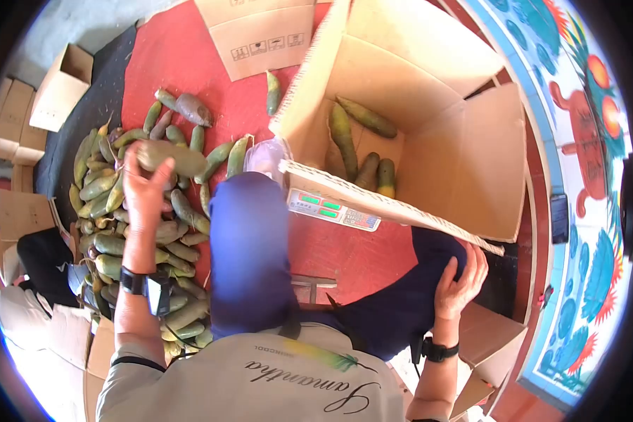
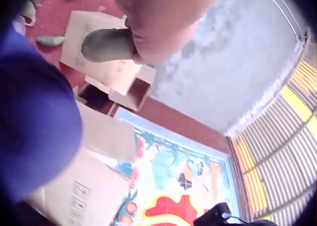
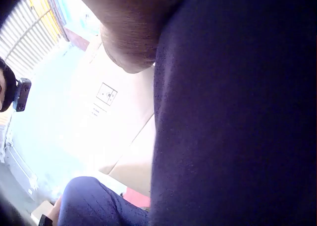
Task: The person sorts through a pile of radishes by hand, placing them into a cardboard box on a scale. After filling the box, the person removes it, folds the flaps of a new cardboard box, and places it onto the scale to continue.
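Through the head view I am watching the left hand (image 1: pixel 148 195) gripping a long green vegetable (image 1: pixel 179 159) near one end, its fingers and thumb curling round it, over the heap of similar vegetables (image 1: pixel 110 245). I am judging it fairly weighty and firm, with a smooth skin that could slip or bruise, so I am favouring a light, full-width hold round its middle. The right hand (image 1: pixel 461 283) is hanging loosely curved, fingers slightly apart, beside the carton (image 1: pixel 408 67); I cannot tell whether they are touching it.
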Action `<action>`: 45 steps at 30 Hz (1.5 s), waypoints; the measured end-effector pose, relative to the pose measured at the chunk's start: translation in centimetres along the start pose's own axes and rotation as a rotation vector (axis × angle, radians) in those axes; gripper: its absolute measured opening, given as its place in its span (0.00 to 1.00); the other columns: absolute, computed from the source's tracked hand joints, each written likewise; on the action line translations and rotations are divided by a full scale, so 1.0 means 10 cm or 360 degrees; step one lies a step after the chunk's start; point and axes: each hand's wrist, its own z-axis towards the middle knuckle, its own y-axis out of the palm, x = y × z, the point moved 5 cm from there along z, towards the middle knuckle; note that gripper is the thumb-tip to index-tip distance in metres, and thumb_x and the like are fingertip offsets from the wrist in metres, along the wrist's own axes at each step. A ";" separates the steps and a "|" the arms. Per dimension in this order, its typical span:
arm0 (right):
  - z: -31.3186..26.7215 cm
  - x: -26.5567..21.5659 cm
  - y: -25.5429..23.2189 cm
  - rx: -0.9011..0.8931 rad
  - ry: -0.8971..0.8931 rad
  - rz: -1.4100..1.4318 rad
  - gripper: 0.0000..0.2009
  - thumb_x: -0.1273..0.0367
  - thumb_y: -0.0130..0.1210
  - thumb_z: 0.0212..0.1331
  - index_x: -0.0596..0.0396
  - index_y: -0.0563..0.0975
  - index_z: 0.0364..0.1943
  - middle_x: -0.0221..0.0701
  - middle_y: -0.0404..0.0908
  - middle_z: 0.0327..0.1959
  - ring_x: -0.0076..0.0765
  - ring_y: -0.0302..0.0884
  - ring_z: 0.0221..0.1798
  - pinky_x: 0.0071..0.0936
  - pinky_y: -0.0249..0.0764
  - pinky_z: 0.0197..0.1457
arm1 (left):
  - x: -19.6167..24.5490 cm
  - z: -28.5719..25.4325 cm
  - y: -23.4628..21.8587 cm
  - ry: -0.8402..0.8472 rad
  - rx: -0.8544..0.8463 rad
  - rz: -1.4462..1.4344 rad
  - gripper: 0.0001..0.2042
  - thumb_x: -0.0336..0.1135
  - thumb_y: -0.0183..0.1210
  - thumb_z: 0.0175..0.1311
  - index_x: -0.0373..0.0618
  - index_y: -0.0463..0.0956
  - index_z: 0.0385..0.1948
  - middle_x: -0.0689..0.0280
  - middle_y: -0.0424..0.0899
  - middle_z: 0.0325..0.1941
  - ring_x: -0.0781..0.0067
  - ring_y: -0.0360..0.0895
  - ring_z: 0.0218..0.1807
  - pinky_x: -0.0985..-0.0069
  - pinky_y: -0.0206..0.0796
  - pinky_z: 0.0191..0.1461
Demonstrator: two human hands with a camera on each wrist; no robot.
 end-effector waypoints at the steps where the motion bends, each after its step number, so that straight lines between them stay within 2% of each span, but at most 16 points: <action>1: 0.01 0.00 -0.02 0.0043 -0.0005 0.0026 0.17 0.75 0.52 0.58 0.62 0.71 0.53 0.46 0.74 0.51 0.55 0.70 0.53 0.46 0.65 0.58 | 0.29 0.04 -0.01 0.0062 0.0038 -0.0219 0.22 0.25 0.64 0.55 0.40 0.67 0.53 0.65 0.78 0.44 0.76 0.74 0.46 0.77 0.68 0.51; 9: -0.07 0.09 -0.10 0.0238 0.0076 0.0246 0.19 0.76 0.56 0.51 0.61 0.72 0.50 0.43 0.74 0.52 0.52 0.71 0.52 0.44 0.66 0.57 | 1.92 -0.15 0.16 0.0475 -0.0115 -0.0621 0.22 0.26 0.63 0.57 0.39 0.68 0.53 0.66 0.77 0.47 0.78 0.74 0.48 0.79 0.66 0.53; 14: -0.14 0.18 -0.15 0.0318 0.0123 0.0284 0.18 0.76 0.57 0.50 0.59 0.74 0.49 0.40 0.74 0.52 0.50 0.72 0.51 0.42 0.68 0.55 | 2.50 -0.32 0.55 0.0730 -0.0268 -0.0715 0.23 0.23 0.62 0.56 0.36 0.67 0.54 0.64 0.78 0.47 0.78 0.74 0.49 0.80 0.66 0.54; 21: -0.26 0.33 -0.18 0.0330 0.0207 0.0278 0.15 0.76 0.57 0.50 0.59 0.75 0.45 0.39 0.76 0.48 0.48 0.73 0.50 0.40 0.69 0.53 | 2.66 -0.41 1.43 0.0468 -0.0978 -0.0333 0.24 0.27 0.64 0.54 0.39 0.68 0.55 0.62 0.79 0.46 0.75 0.76 0.49 0.77 0.67 0.56; 23: -0.28 0.39 -0.22 0.0309 0.0214 0.0236 0.14 0.76 0.57 0.49 0.59 0.75 0.43 0.39 0.76 0.47 0.48 0.73 0.49 0.40 0.69 0.53 | 2.52 -0.38 1.64 0.0804 -0.1047 0.0052 0.22 0.29 0.63 0.56 0.38 0.70 0.53 0.58 0.79 0.47 0.70 0.76 0.51 0.74 0.67 0.58; 25: -0.31 0.44 -0.24 0.0202 0.0151 0.0185 0.12 0.76 0.57 0.49 0.58 0.76 0.41 0.38 0.77 0.45 0.47 0.74 0.47 0.40 0.69 0.51 | 2.44 -0.36 1.68 0.0676 -0.1172 0.0001 0.20 0.31 0.61 0.57 0.37 0.71 0.52 0.56 0.78 0.51 0.66 0.75 0.55 0.72 0.65 0.61; 26: -0.32 0.46 -0.24 0.0195 0.0156 0.0171 0.12 0.76 0.57 0.49 0.58 0.76 0.41 0.38 0.77 0.45 0.47 0.74 0.47 0.40 0.69 0.51 | 2.45 -0.38 1.62 0.0831 -0.1045 0.0040 0.20 0.31 0.59 0.58 0.37 0.71 0.53 0.56 0.78 0.52 0.65 0.74 0.56 0.71 0.65 0.61; 28: -0.35 0.50 -0.15 0.0004 0.0216 0.0379 0.10 0.74 0.58 0.49 0.58 0.76 0.37 0.38 0.79 0.39 0.46 0.76 0.43 0.40 0.70 0.49 | 2.42 -0.45 1.47 0.0970 -0.0924 0.0077 0.20 0.31 0.58 0.59 0.37 0.71 0.53 0.57 0.77 0.54 0.65 0.73 0.57 0.71 0.65 0.61; 29: -0.36 0.49 -0.10 -0.0004 0.0218 0.0374 0.10 0.74 0.58 0.49 0.58 0.76 0.37 0.38 0.79 0.39 0.46 0.76 0.43 0.40 0.70 0.49 | 2.43 -0.49 1.34 0.1140 -0.0706 0.0259 0.19 0.31 0.57 0.59 0.37 0.70 0.53 0.57 0.76 0.54 0.65 0.73 0.57 0.71 0.65 0.60; 30: -0.36 0.44 0.06 -0.0266 0.0194 0.0400 0.09 0.72 0.58 0.50 0.57 0.76 0.37 0.38 0.79 0.37 0.46 0.76 0.43 0.40 0.71 0.48 | 2.43 -0.53 1.22 0.1301 -0.0481 0.0443 0.19 0.31 0.55 0.60 0.37 0.70 0.53 0.57 0.76 0.55 0.65 0.73 0.56 0.71 0.65 0.59; 32: -0.46 0.40 0.51 -0.0783 0.0190 0.0434 0.10 0.66 0.59 0.52 0.53 0.77 0.37 0.38 0.80 0.35 0.45 0.78 0.42 0.39 0.73 0.48 | 2.22 -0.57 1.06 0.1149 -0.0391 0.0302 0.18 0.30 0.54 0.61 0.37 0.70 0.53 0.56 0.75 0.55 0.63 0.73 0.55 0.70 0.65 0.59; 33: -0.54 0.36 0.77 -0.1149 0.0186 0.0360 0.11 0.63 0.57 0.54 0.51 0.77 0.40 0.38 0.80 0.36 0.44 0.78 0.43 0.39 0.73 0.49 | 2.07 -0.56 0.95 0.1009 -0.0290 0.0165 0.18 0.29 0.52 0.62 0.37 0.70 0.54 0.55 0.75 0.55 0.61 0.73 0.54 0.70 0.65 0.59; 37: -0.90 0.15 1.90 -0.2125 0.0146 0.0592 0.21 0.55 0.56 0.53 0.56 0.78 0.44 0.41 0.79 0.48 0.48 0.76 0.53 0.43 0.71 0.54 | 1.49 -0.55 0.64 0.1026 -0.0212 0.0275 0.17 0.27 0.50 0.62 0.35 0.68 0.53 0.53 0.75 0.55 0.56 0.73 0.55 0.67 0.62 0.60; 40: -1.52 0.12 3.03 -0.2366 -0.0114 0.0462 0.22 0.56 0.58 0.52 0.58 0.78 0.45 0.45 0.80 0.45 0.50 0.77 0.50 0.42 0.72 0.52 | 1.16 -0.58 0.44 0.1036 -0.0206 0.0611 0.17 0.30 0.48 0.63 0.33 0.67 0.53 0.51 0.74 0.54 0.51 0.72 0.55 0.63 0.59 0.62; 43: -1.65 -0.08 3.24 -0.2431 0.0108 0.0475 0.23 0.56 0.59 0.53 0.58 0.78 0.47 0.46 0.78 0.50 0.51 0.74 0.55 0.43 0.70 0.57 | 1.05 -0.61 0.30 0.1089 -0.0171 0.0692 0.18 0.35 0.47 0.65 0.31 0.67 0.52 0.49 0.74 0.54 0.49 0.71 0.55 0.61 0.58 0.63; 45: -1.72 -0.22 3.24 -0.2374 0.0212 0.0523 0.24 0.55 0.60 0.51 0.59 0.78 0.47 0.48 0.78 0.49 0.53 0.76 0.52 0.42 0.71 0.55 | 1.01 -0.60 0.28 0.1090 -0.0173 0.0816 0.20 0.39 0.47 0.65 0.31 0.67 0.51 0.48 0.74 0.54 0.47 0.70 0.56 0.60 0.57 0.63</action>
